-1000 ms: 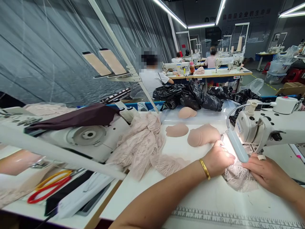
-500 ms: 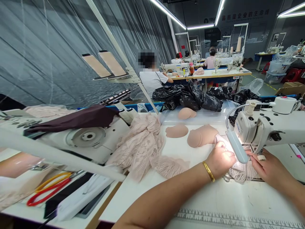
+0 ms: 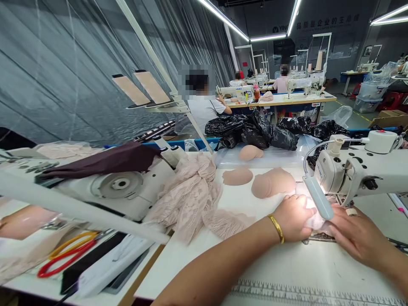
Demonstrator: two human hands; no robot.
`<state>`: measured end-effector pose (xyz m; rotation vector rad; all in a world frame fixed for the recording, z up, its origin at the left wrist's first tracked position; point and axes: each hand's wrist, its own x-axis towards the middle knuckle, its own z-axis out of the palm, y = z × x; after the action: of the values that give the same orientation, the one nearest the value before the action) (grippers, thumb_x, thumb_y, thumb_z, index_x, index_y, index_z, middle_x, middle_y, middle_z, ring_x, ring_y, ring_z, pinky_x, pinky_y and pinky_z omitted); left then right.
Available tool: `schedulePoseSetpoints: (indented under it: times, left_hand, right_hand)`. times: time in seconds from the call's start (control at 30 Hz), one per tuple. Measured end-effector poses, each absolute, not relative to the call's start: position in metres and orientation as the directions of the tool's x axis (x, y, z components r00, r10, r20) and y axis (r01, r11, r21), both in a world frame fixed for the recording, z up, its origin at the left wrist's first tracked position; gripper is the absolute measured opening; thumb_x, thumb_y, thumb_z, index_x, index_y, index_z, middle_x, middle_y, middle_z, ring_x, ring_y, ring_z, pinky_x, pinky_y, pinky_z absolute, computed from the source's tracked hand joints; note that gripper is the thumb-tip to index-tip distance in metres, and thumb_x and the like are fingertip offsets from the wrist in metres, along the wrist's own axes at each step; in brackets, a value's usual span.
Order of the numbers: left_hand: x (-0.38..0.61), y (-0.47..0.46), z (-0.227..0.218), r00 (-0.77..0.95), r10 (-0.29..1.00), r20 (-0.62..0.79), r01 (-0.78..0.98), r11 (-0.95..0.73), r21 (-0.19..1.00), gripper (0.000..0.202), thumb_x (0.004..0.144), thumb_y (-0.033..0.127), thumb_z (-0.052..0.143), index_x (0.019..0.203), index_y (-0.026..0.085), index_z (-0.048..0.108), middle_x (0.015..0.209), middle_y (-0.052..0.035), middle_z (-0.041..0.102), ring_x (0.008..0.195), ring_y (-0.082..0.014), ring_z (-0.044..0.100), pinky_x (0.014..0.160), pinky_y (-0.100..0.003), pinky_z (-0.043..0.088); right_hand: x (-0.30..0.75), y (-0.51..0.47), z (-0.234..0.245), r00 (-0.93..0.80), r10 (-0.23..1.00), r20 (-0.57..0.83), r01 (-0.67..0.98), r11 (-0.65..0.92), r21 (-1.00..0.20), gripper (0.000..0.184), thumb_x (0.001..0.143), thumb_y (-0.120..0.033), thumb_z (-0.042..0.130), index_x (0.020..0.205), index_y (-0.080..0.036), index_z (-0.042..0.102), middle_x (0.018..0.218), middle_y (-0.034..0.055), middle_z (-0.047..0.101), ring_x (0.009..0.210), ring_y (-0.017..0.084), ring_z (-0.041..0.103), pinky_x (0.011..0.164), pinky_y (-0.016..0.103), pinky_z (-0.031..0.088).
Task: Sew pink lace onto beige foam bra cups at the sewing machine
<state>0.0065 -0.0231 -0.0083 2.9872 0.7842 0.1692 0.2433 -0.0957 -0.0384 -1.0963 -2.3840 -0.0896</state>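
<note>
At the sewing machine [image 3: 331, 170], a piece of pale pink lace fabric [image 3: 318, 222] lies under the needle area, lit by the machine's lamp [image 3: 318, 197]. My left hand [image 3: 293, 219], with a gold bangle at the wrist, is closed on the fabric's left side. My right hand [image 3: 360, 231] grips its right side, thumb toward the left hand and fingers beside the presser foot. The lamp partly hides the needle and the fabric. Beyond my left hand lie beige moulded bra cups [image 3: 274, 182] and a single cup [image 3: 237, 177].
Heaped lace [image 3: 191, 191] lies left of my forearm. A ruler strip [image 3: 306, 293] runs along the front edge. Scissors [image 3: 68, 255] and a second machine [image 3: 121, 187] are at left. Black plastic bags [image 3: 255, 127] sit behind; a person in white [image 3: 204, 110] works beyond.
The fringed, gathered part of the lace that hung in front between my hands is now mostly covered. My right hand has flattened over the fabric and my hands are closer together.
</note>
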Motion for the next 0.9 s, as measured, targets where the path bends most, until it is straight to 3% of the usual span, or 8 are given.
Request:
schedulePoseSetpoints:
  times: [0.1, 0.17, 0.3, 0.43, 0.53, 0.63, 0.77, 0.9]
  left_hand:
    - [0.008, -0.029, -0.003, 0.888, 0.452, 0.084, 0.438, -0.888, 0.14, 0.032, 0.082, 0.034, 0.069, 0.11, 0.018, 0.065, 0.113, -0.0106, 0.067, 0.099, -0.0278, 0.062, 0.084, -0.038, 0.05]
    - [0.005, -0.032, 0.0, 0.919, 0.392, 0.053, 0.38, -0.912, 0.154, 0.027, 0.08, 0.028, 0.068, 0.105, 0.018, 0.064, 0.113, -0.0089, 0.067, 0.097, -0.0256, 0.062, 0.08, -0.036, 0.05]
    - [-0.002, -0.036, 0.002, 0.913, 0.408, 0.012, 0.407, -0.912, 0.049, 0.019, 0.079, 0.018, 0.063, 0.098, 0.018, 0.064, 0.103, -0.0078, 0.067, 0.091, -0.0258, 0.062, 0.073, -0.038, 0.046]
    - [0.0, -0.035, -0.005, 0.902, 0.421, 0.095, 0.426, -0.904, -0.035, 0.016, 0.082, 0.021, 0.063, 0.097, 0.017, 0.067, 0.101, -0.0108, 0.069, 0.094, -0.0281, 0.062, 0.085, -0.044, 0.044]
    - [0.002, -0.033, -0.013, 0.912, 0.383, 0.15, 0.393, -0.919, -0.043, 0.02, 0.083, 0.02, 0.063, 0.102, 0.017, 0.068, 0.106, -0.0106, 0.07, 0.095, -0.0263, 0.062, 0.091, -0.045, 0.041]
    - [0.002, -0.029, -0.021, 0.911, 0.37, 0.179, 0.383, -0.923, -0.044, 0.019, 0.083, 0.018, 0.062, 0.101, 0.018, 0.068, 0.104, -0.0074, 0.072, 0.093, -0.0239, 0.062, 0.091, -0.044, 0.039]
    - [0.001, -0.026, -0.029, 0.905, 0.355, 0.235, 0.381, -0.921, -0.077, 0.015, 0.082, 0.01, 0.061, 0.091, 0.019, 0.067, 0.096, -0.0044, 0.073, 0.088, -0.0201, 0.062, 0.091, -0.042, 0.037]
    - [0.003, -0.025, -0.032, 0.896, 0.35, 0.274, 0.392, -0.913, -0.116, 0.021, 0.084, 0.009, 0.061, 0.099, 0.021, 0.069, 0.1, -0.0063, 0.074, 0.09, -0.0203, 0.063, 0.094, -0.042, 0.038]
  right_hand:
    - [0.234, -0.097, -0.036, -0.617, 0.669, 0.415, 0.699, 0.708, -0.101, 0.042, 0.103, -0.025, 0.053, 0.144, -0.025, 0.051, 0.133, 0.0123, 0.067, 0.109, 0.027, 0.068, 0.09, 0.041, 0.054]
    - [0.234, -0.095, -0.041, -0.597, 0.681, 0.425, 0.732, 0.678, -0.058, 0.032, 0.103, -0.016, 0.046, 0.13, -0.023, 0.061, 0.125, 0.0118, 0.07, 0.104, 0.026, 0.069, 0.08, 0.037, 0.054]
    - [0.244, -0.087, -0.054, -0.507, 0.768, 0.393, 0.83, 0.557, -0.018, 0.037, 0.096, -0.005, 0.038, 0.104, -0.024, 0.069, 0.105, 0.0077, 0.074, 0.09, 0.024, 0.069, 0.077, 0.037, 0.052]
    - [0.249, -0.086, -0.056, -0.453, 0.803, 0.387, 0.866, 0.499, -0.022, 0.044, 0.094, -0.002, 0.036, 0.114, -0.023, 0.069, 0.101, 0.0073, 0.076, 0.093, 0.024, 0.069, 0.083, 0.039, 0.053]
    - [0.245, -0.089, -0.053, -0.503, 0.776, 0.381, 0.832, 0.554, -0.03, 0.044, 0.098, -0.006, 0.036, 0.125, -0.024, 0.066, 0.116, 0.0075, 0.075, 0.1, 0.025, 0.068, 0.085, 0.04, 0.052]
    - [0.243, -0.09, -0.051, -0.521, 0.783, 0.34, 0.814, 0.576, -0.079, 0.042, 0.098, -0.007, 0.038, 0.122, -0.026, 0.066, 0.127, 0.0053, 0.072, 0.104, 0.025, 0.068, 0.083, 0.039, 0.053]
    - [0.245, -0.087, -0.053, -0.477, 0.809, 0.344, 0.839, 0.536, -0.097, 0.044, 0.095, -0.008, 0.041, 0.126, -0.028, 0.065, 0.125, 0.0039, 0.074, 0.108, 0.027, 0.068, 0.087, 0.04, 0.053]
    - [0.248, -0.085, -0.054, -0.479, 0.792, 0.378, 0.84, 0.539, -0.065, 0.052, 0.095, -0.007, 0.038, 0.138, -0.028, 0.059, 0.117, 0.0041, 0.077, 0.102, 0.026, 0.071, 0.085, 0.04, 0.053]
